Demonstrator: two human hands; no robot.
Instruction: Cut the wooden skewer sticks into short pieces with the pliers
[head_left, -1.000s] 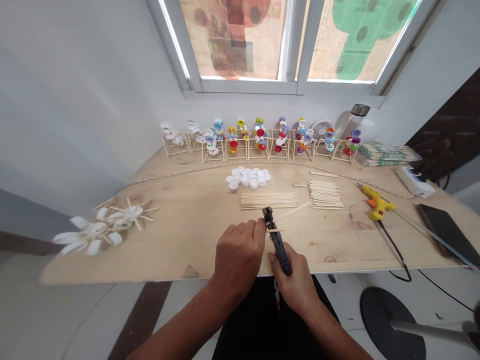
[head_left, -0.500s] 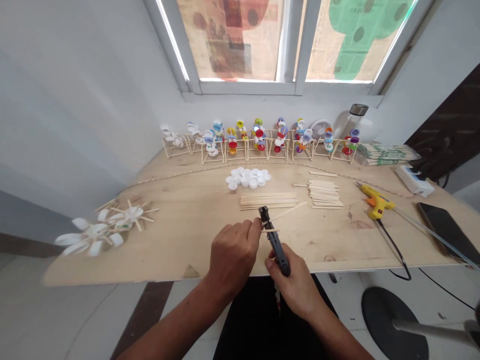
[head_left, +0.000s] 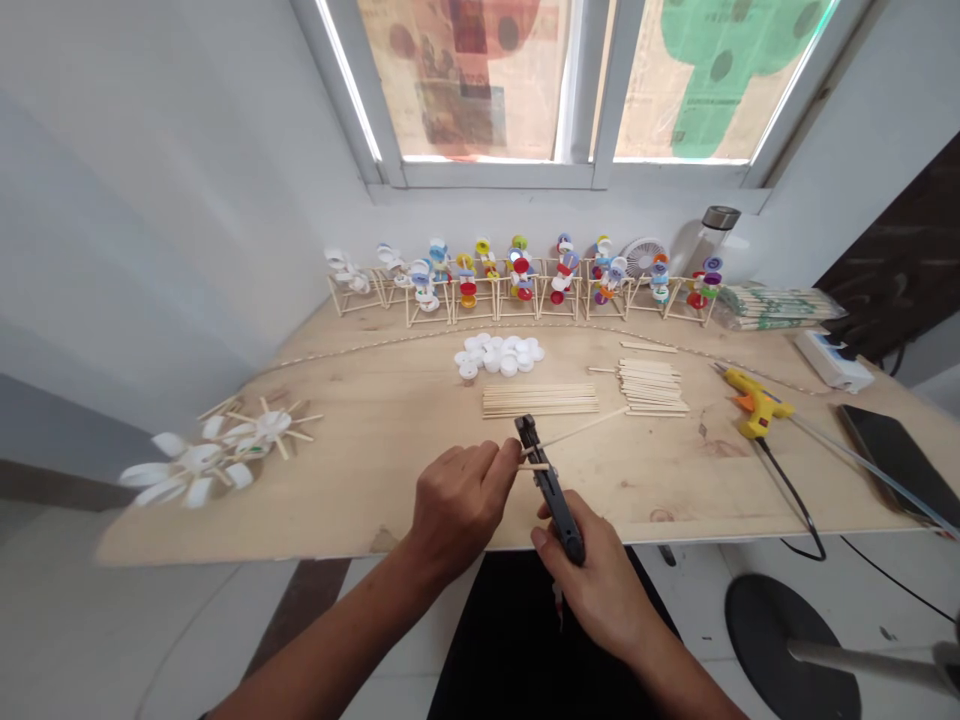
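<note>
My right hand (head_left: 592,580) is closed round the handles of black cutting pliers (head_left: 546,482), whose jaws point away from me over the wooden board (head_left: 360,420). My left hand (head_left: 457,505) pinches a thin wooden stick (head_left: 581,429) that runs through the jaws toward the upper right. A short cut stick piece (head_left: 534,467) lies against the pliers just by my left fingertips.
A row of long sticks (head_left: 540,400), a stack of flat sticks (head_left: 651,388) and white bottle caps (head_left: 496,355) lie beyond the hands. A yellow glue gun (head_left: 754,405), a phone (head_left: 896,455), finished cap wheels on stick frames (head_left: 517,275) and white spoon wheels (head_left: 217,455) surround them.
Both hands and the pliers have drifted slightly left and toward me, with the stick kept in the jaws.
</note>
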